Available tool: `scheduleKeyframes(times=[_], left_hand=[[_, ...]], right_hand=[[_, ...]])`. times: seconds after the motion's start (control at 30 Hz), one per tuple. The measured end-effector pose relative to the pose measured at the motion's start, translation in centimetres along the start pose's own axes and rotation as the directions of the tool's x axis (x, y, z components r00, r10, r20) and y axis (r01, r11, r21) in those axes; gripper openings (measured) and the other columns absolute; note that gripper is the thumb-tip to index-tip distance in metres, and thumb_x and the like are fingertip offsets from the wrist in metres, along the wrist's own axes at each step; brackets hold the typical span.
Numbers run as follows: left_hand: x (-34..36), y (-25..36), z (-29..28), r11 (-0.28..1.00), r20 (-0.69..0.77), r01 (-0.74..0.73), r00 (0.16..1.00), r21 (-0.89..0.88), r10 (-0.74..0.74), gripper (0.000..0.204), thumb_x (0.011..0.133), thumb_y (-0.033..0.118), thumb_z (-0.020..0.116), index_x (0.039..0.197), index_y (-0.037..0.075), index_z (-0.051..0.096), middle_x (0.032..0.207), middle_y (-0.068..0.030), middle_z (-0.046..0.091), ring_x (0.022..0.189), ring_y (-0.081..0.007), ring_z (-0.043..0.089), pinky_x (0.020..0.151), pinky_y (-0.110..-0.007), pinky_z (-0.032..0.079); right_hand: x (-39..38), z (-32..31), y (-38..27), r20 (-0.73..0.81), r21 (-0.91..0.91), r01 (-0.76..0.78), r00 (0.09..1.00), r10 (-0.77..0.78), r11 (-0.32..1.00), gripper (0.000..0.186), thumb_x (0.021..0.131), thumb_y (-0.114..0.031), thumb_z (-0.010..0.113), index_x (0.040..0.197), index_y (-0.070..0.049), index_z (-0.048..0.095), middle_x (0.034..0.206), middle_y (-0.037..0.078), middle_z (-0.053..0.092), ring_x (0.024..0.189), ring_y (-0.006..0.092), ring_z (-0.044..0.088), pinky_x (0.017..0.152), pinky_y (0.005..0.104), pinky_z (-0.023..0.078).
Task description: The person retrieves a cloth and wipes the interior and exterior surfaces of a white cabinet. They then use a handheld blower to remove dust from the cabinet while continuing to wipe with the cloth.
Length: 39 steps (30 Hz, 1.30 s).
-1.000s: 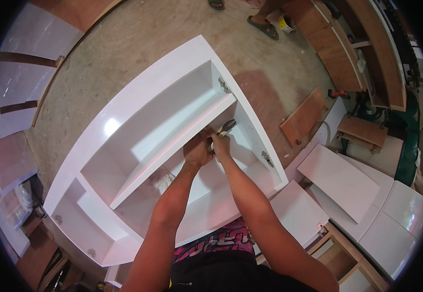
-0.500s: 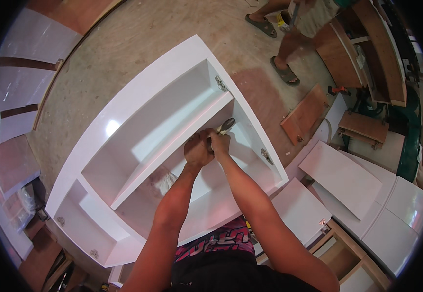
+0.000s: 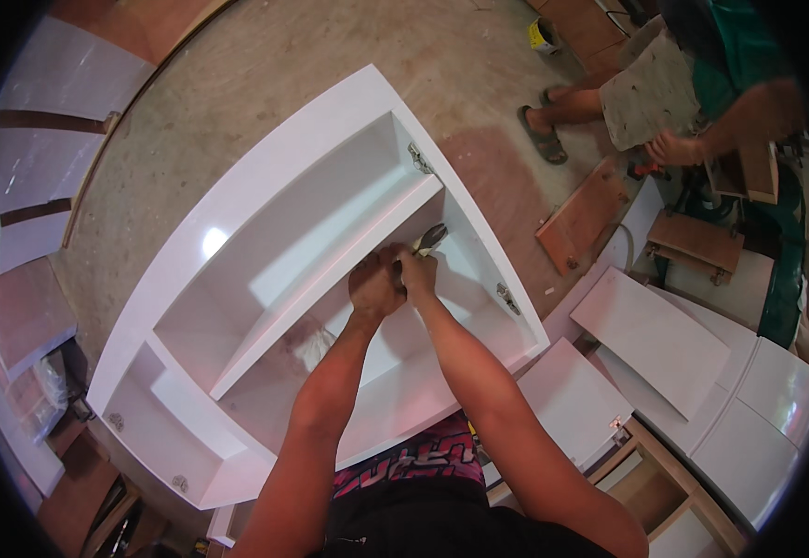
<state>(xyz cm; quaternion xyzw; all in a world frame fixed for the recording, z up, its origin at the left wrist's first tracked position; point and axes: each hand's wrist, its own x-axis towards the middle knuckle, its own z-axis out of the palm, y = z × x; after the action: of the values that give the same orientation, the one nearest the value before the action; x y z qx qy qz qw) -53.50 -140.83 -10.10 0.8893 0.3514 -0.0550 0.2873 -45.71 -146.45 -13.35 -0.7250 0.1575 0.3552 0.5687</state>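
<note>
Both my hands are inside the white cabinet [image 3: 158, 270], in the compartment below its middle shelf [image 3: 330, 288]. My right hand [image 3: 418, 276] is closed around a hand tool [image 3: 433, 238] with a dark head and a pale yellowish part; its exact kind is unclear. Pressed close beside it, my left hand [image 3: 375, 285] has its fingers curled, and what they hold is hidden. A crumpled white cloth or plastic bag [image 3: 314, 350] lies in the same compartment, left of my forearms. Metal hinges [image 3: 508, 298] sit on the cabinet's right side panel.
A co-worker [image 3: 651, 93] bends at the upper right, one hand near an orange power drill [image 3: 644, 170]. White panels [image 3: 651, 339] and a brown board [image 3: 581, 219] lie to the right. Pale panels [image 3: 41, 172] line the left. A paint can [image 3: 542, 37] stands at the back.
The co-worker has moved right and bent down, reaching a hand to the drill; the paint can now stands apart from them. My hands stay almost in place, with the tool barely shifted.
</note>
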Motion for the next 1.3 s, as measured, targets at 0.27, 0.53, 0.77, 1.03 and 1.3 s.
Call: scheduleKeyframes(times=[0.27,0.53,0.77,1.03,1.3], left_hand=[[-0.5,-0.1,0.4,0.999,0.035,0.038,0.999,-0.033,-0.037,0.064,0.063,0.037,0.077,0.117,0.013,0.053,0.098,-0.0105,0.063,0.09,-0.0312,0.064,0.079,-0.044,0.052],[-0.4,0.4,0.4,1.0,-0.002,0.028,1.0,0.008,-0.028,0.061,0.062,0.031,0.076,0.116,0.012,0.052,0.099,-0.0105,0.06,0.086,-0.0324,0.063,0.075,-0.044,0.051],[0.5,-0.9,0.2,0.981,-0.187,-0.188,0.963,0.042,0.193,0.063,0.062,0.025,0.075,0.12,0.013,0.052,0.097,-0.01,0.057,0.083,-0.0304,0.059,0.068,-0.044,0.048],[0.4,-0.3,0.0,0.993,-0.163,-0.099,0.981,0.069,0.109,0.064,0.062,0.02,0.075,0.12,0.012,0.051,0.097,-0.0105,0.056,0.087,-0.0309,0.059,0.07,-0.044,0.047],[0.8,0.4,-2.4,0.993,0.029,-0.086,0.996,-0.087,0.089,0.061,0.062,0.021,0.075,0.117,0.012,0.052,0.098,-0.012,0.059,0.087,-0.0338,0.061,0.076,-0.045,0.051]], right_hand=[[0.3,-0.3,0.7,-0.042,-0.142,-0.012,0.999,0.006,0.99,0.034,0.072,-0.026,0.076,0.082,0.006,0.069,0.08,0.013,0.07,0.073,0.0208,0.067,0.065,0.0347,0.051],[0.2,-0.5,0.4,0.016,-0.04,-0.024,1.0,0.025,0.999,0.03,0.073,-0.026,0.077,0.079,0.001,0.068,0.076,0.005,0.065,0.067,0.0138,0.059,0.06,0.0303,0.047],[0.3,-0.1,-0.2,0.001,-0.072,-0.103,0.995,0.104,0.992,0.04,0.071,-0.035,0.08,0.082,0.003,0.07,0.081,0.01,0.069,0.072,0.0178,0.065,0.065,0.0329,0.049],[0.1,-0.2,-1.0,0.052,-0.016,-0.113,0.992,0.114,0.993,0.039,0.074,-0.034,0.081,0.085,0.002,0.07,0.081,0.008,0.069,0.072,0.0161,0.063,0.065,0.0314,0.049],[0.9,0.5,0.4,-0.015,-0.028,-0.016,1.0,0.016,0.999,0.031,0.076,-0.024,0.077,0.088,0.003,0.066,0.078,0.006,0.065,0.064,0.0151,0.06,0.056,0.0299,0.047]])
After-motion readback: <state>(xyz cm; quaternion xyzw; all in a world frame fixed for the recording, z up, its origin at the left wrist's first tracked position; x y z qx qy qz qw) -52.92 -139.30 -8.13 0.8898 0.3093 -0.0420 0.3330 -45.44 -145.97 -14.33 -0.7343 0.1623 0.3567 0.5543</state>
